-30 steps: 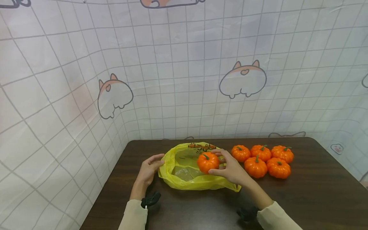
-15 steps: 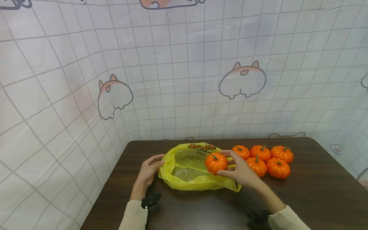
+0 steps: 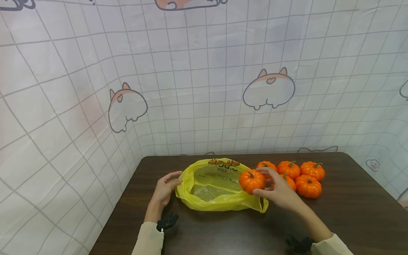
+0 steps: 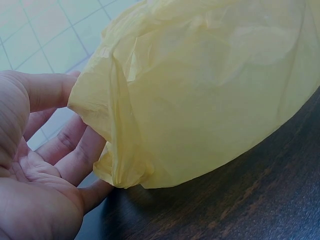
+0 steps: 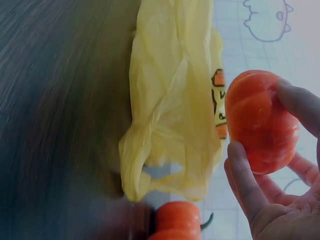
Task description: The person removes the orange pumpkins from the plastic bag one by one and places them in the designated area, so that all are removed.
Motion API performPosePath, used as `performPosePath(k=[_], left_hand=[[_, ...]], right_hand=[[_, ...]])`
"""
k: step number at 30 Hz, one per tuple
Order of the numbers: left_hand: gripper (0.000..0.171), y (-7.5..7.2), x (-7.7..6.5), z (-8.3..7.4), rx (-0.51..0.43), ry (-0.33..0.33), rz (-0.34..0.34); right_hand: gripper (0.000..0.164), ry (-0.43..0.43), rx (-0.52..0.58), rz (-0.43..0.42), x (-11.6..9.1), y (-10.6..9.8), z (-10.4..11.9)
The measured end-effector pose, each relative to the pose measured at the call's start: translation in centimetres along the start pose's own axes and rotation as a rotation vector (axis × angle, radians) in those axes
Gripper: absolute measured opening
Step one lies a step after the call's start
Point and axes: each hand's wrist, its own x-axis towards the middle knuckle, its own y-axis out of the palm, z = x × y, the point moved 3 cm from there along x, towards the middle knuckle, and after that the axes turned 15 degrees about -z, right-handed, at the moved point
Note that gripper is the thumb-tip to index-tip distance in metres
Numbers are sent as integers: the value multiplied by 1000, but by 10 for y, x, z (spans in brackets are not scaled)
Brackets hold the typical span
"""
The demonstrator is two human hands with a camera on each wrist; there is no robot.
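My right hand point(image 3: 278, 189) grips a small orange pumpkin point(image 3: 251, 181) with a green stem, fingers and thumb round its right side. In the head view the pumpkin overlaps the right rim of a yellow plastic bag point(image 3: 220, 204). The right wrist view shows this pumpkin point(image 5: 261, 122) held up beside the bag point(image 5: 165, 95). At the bag's left edge, my left hand point(image 3: 164, 188) holds the plastic. Seen from the left wrist, the fingers point(image 4: 72, 152) reach behind the folded edge of the bag point(image 4: 210, 100). The bag's mouth gapes upward.
Several more orange pumpkins point(image 3: 308, 186) sit grouped on the dark wooden table point(image 3: 347, 212), right of the bag. My right hand partly covers the nearest ones. Behind the table hangs a white gridded cloth point(image 3: 204, 106) with cartoon animals.
My right hand has moved to the right with the pumpkin, from over the bag's mouth to its right rim. The left hand and bag have stayed nearly still.
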Motion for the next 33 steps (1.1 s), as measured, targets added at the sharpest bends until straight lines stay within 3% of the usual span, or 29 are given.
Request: performPosePath(k=[12, 23, 33], left_hand=[[41, 0, 1, 0, 5, 1, 3], [40, 2, 1, 0, -2, 7, 9], [41, 0, 1, 1, -6, 6, 9]], right_hand=[[72, -34, -66, -52, -11, -18, -7], [70, -1, -109, -72, -27, -35, -23], [70, -2, -91, -58, -38, -50, -31]])
